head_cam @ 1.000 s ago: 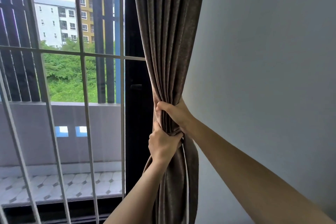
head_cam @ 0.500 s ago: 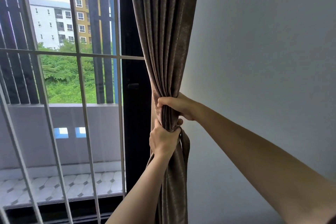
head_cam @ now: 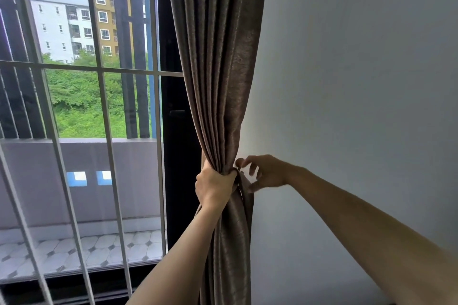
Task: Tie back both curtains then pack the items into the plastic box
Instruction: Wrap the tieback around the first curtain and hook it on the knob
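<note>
A person's left hand (head_cam: 215,187) clenches the curtain (head_cam: 218,57), bunching it into a narrow waist between the barred window (head_cam: 102,106) and the grey wall (head_cam: 347,82). The right hand (head_cam: 266,172) hovers just beside the bunch, fingers loosely spread and gripping nothing. To tie well, the left hand should likely pin the pleats firmly while the right wraps a band snugly around them. The fabric is brown, heavy, pleated and faintly shiny.

The curtain (head_cam: 218,82) is heavy cloth with a faint sheen. Beside the curtain, the wall (head_cam: 359,82) looks smooth and matt; the window bars (head_cam: 105,111) look like painted metal.
</note>
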A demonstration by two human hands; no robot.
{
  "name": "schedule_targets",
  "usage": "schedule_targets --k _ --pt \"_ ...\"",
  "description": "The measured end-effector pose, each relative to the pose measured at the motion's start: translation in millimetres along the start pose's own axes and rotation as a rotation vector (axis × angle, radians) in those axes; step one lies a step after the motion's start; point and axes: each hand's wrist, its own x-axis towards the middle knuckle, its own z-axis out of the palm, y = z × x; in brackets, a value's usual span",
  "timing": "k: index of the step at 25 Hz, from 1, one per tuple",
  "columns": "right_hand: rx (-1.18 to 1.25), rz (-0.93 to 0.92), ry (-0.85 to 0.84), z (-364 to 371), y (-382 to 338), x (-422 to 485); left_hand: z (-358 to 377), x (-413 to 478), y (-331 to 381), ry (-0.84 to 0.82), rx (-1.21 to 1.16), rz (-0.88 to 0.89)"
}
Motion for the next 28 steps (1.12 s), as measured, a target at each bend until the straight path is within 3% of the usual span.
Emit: schedule_targets --k 3,9,12,15,19,21,24,28 --pt "0.044 -0.044 0.046 15 -7 1 -1 0 -1 0.001 -0.007 0.022" --pt "-0.205 -0.084 0.359 15 -15 8 -4 1 -1 -0.034 -0.041 0.014" --pt "0.226 0.051 0.544 20 -18 15 -6 -2 -2 -0.124 -0.132 0.065" --pt "0.676 0.068 0.368 28 -18 18 -18 -5 -14 -0.277 -0.27 0.077" --pt "1.12 -0.064 0.007 42 -13 7 -40 -4 -35 -0.516 -0.854 -0.073" --pt "1.026 -0.108 -0.032 46 -18 1 -46 7 -36 -0.57 -0.881 -0.128" --pt "0.784 -0.12 0.038 48 -33 -5 -51 19 -26 -0.681 -0.617 -0.074" --pt "0.713 -0.147 0.105 48 -38 0 -58 32 -20 -0.839 -0.473 -0.047"
